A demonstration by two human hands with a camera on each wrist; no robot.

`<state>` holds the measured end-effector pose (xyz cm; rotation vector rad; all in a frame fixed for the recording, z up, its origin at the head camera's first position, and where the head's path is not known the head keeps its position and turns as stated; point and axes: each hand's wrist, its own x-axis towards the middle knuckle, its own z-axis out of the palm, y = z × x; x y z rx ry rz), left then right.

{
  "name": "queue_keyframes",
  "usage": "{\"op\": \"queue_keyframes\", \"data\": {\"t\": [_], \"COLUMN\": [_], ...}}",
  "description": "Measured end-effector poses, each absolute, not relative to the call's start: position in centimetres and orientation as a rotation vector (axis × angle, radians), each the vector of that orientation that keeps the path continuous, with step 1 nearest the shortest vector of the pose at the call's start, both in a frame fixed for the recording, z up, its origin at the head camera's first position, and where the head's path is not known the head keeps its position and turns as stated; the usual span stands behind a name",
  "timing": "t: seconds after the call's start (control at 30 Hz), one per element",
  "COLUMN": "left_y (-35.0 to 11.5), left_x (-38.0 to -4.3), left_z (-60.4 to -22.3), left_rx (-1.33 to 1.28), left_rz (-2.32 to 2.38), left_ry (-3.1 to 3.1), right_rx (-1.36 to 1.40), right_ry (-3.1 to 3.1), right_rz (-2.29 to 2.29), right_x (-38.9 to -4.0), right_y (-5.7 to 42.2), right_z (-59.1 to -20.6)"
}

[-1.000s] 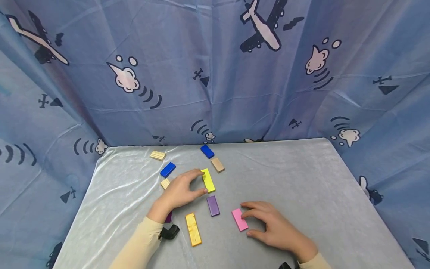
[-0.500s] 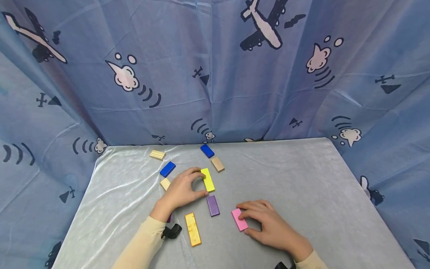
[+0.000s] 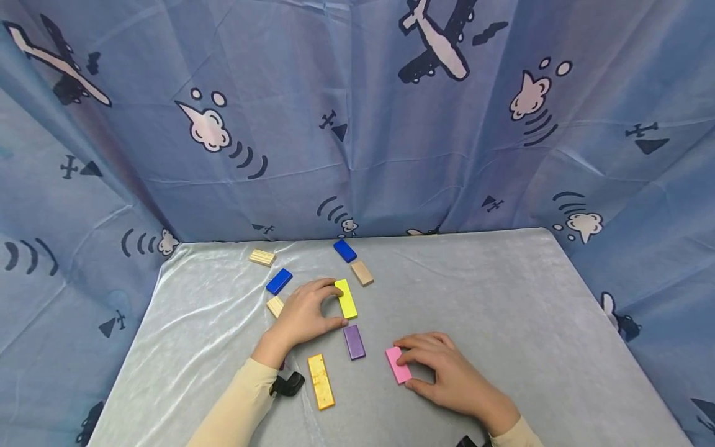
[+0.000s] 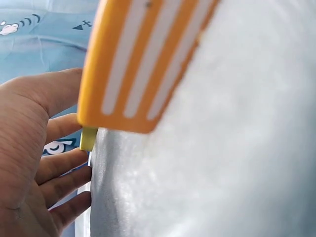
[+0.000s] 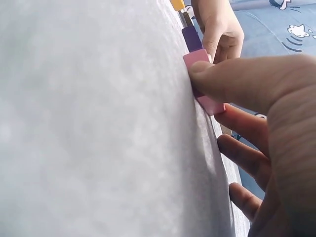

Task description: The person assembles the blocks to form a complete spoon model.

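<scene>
My left hand (image 3: 307, 313) pinches a flat yellow block (image 3: 346, 300) lengthwise, thumb at its near end and a fingertip by its far end. The block lies on the cloth; in the left wrist view only a bit of the yellow block (image 4: 88, 140) shows. To the right, my right hand (image 3: 449, 375) holds a pink block (image 3: 395, 360) between thumb and fingers. The right wrist view has the thumb on one end of the pink block (image 5: 212, 104) and a fingertip at the other. A purple block (image 3: 354, 342) lies just below the yellow one.
A yellow-orange block (image 3: 321, 382) lies nearest the front, large in the left wrist view. Farther back are two blue blocks (image 3: 344, 251), a tan block (image 3: 362, 273) and a striped block (image 3: 262, 257). Another pale block (image 3: 275, 306) is partly behind the left hand. A patterned curtain (image 3: 357, 155) surrounds the grey cloth.
My right hand has shifted slightly left, and its thumb has come against the pink block. The left thumb has edged right to the yellow block's near end. The blocks lie almost where they were.
</scene>
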<state>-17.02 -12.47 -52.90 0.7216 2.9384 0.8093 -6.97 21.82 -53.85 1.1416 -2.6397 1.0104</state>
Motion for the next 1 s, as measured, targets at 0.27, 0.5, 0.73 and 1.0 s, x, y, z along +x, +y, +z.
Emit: {"op": "queue_keyframes", "data": {"t": [0.27, 0.5, 0.73, 1.0], "left_y": [-12.53, -12.59, -12.6, -12.73], "left_x": [-17.16, -17.21, -17.36, -17.44], "left_z": [-53.13, -53.26, -53.44, -53.38], "left_rx": [0.733, 0.747, 0.754, 0.743], "left_rz": [0.803, 0.82, 0.814, 0.832], "left_ry": [2.95, 2.957, 2.959, 2.942], "right_rx": [1.138, 1.108, 1.053, 0.994], "right_ry": [-2.641, -2.644, -2.689, -2.72], "right_rz": [0.998, 1.01, 1.018, 1.019], "right_x": [-6.97, -6.91, -6.92, -6.91], "right_y": [21.87, 21.84, 21.97, 22.09], "right_z": [-53.9, -54.11, -54.22, -53.92]}}
